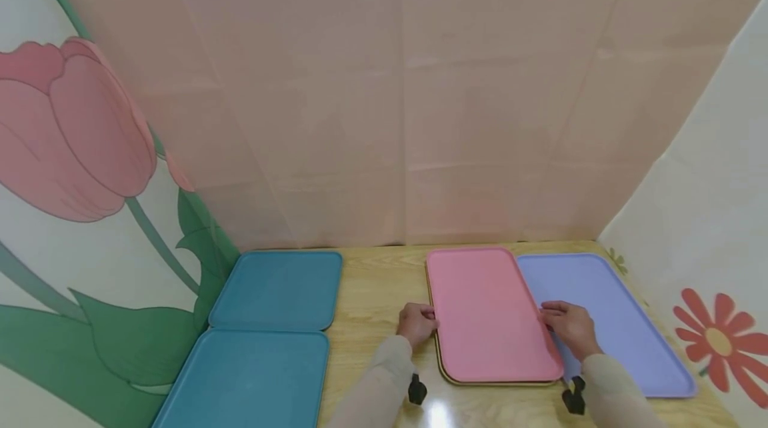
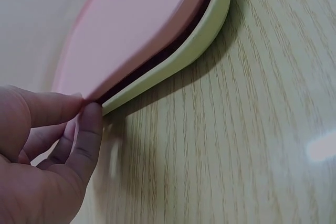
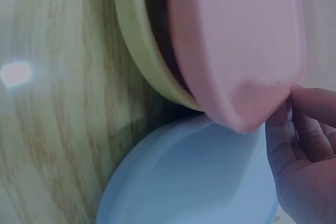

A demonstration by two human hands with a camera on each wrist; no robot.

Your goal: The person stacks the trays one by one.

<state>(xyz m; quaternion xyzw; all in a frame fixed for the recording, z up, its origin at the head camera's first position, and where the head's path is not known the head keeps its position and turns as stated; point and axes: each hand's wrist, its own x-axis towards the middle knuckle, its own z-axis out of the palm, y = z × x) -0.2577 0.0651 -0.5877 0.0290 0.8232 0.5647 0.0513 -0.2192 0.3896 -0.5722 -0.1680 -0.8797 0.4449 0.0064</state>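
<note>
A pink tray (image 1: 495, 315) lies over a yellow tray (image 2: 173, 61), whose rim shows below it in both wrist views. A dark gap runs between the two rims. My left hand (image 1: 417, 323) pinches the pink tray's left long edge between thumb and fingers. On the opposite edge, my right hand (image 1: 570, 328) pinches the pink rim in the same way, above the blue-violet tray (image 1: 624, 328). In the right wrist view the pink tray's near right corner overhangs that blue-violet tray (image 3: 194, 177).
Two teal trays, a far one (image 1: 279, 288) and a near one (image 1: 249, 381), lie end to end on the left of the wooden table (image 1: 375, 301). A brownish sheet (image 1: 396, 95) stands behind, and flower-printed walls (image 1: 708, 215) flank both sides.
</note>
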